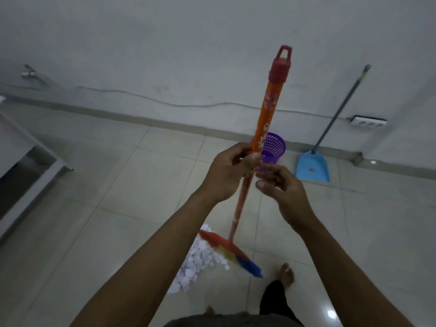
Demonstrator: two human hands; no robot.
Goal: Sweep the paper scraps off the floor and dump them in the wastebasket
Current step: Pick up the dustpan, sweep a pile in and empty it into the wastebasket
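while the left hand [226, 172] grips the broom [264, 128], open tiled floor [118, 185] surrounds.

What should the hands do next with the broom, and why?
Probably close the right hand on the broom: it hovers open beside the handle, only the left hand holds it, and the paper scraps still lie piled by the bristles.

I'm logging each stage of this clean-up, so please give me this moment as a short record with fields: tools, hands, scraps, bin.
broom: orange handle with red cap, near upright; bristle head down at the scraps
left hand: closed on the handle
right hand: open beside the handle, fingers spread
paper scraps: white pile on the floor tiles, left of the bristles
wastebasket: purple, perforated, standing behind the handle
dustpan: blue, leaning against the wall, untouched
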